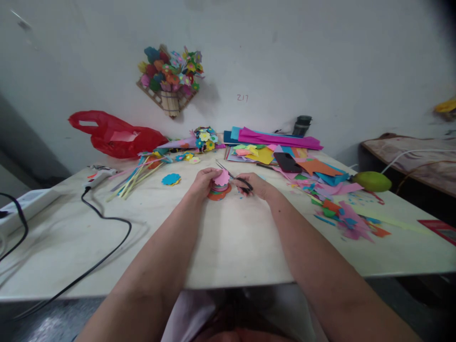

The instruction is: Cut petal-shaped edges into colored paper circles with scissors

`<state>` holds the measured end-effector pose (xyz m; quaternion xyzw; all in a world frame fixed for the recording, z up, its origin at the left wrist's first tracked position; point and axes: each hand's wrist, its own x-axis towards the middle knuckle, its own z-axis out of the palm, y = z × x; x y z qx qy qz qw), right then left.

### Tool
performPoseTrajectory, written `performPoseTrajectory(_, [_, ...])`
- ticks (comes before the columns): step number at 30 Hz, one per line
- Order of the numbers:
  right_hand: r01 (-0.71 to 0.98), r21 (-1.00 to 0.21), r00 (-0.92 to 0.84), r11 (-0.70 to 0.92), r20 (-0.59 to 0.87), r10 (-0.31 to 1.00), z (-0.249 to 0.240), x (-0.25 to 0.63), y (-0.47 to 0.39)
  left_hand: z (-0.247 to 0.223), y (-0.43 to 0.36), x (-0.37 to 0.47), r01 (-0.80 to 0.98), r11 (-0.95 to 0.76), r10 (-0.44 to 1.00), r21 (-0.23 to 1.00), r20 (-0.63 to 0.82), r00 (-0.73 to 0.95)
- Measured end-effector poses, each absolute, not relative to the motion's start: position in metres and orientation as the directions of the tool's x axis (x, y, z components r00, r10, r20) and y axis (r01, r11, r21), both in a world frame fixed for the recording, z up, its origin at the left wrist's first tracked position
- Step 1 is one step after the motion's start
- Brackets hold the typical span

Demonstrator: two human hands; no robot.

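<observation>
My left hand (206, 181) grips a pink scalloped paper piece (222, 177) by its left side. Black-handled scissors (243, 183) are in my right hand (255, 185), their blades pointing up and left past the pink paper's right edge. Just under the pink piece, a stack of round scalloped papers (218, 194), orange at the bottom, shows near my left fingers. Left of my hands, a blue scalloped paper (171, 179) lies on the table with a yellow edge peeking out below it.
Paper scraps (351, 221) and a phone (287, 162) lie on the right. A glue gun (101, 177) with a black cord, paper strips (133, 178) and a red bag (119, 135) are on the left. Paper sheets (278, 138) lie at the back of the white table (242, 251).
</observation>
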<state>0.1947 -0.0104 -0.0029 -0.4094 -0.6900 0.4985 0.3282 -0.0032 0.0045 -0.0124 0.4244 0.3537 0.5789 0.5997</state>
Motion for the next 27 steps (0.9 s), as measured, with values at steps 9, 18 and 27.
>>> performPoseTrajectory(9, [0.249,-0.954,-0.441,0.168,0.043,0.897,-0.0041,0.1948,-0.0093,-0.0123,0.0024,-0.0026,-0.369,-0.038,0.991,0.929,0.082,0.105])
performPoseTrajectory(18, [0.241,-0.954,-0.426,0.176,0.059,0.903,-0.0060,0.1947,-0.0083,-0.0103,-0.0001,-0.0013,-0.352,0.003,0.992,0.936,0.042,0.122])
performPoseTrajectory(27, [0.236,-0.957,-0.418,0.166,0.054,0.907,-0.0067,0.1939,-0.0072,-0.0103,0.0001,-0.0011,-0.365,0.025,0.991,0.931,0.024,0.129])
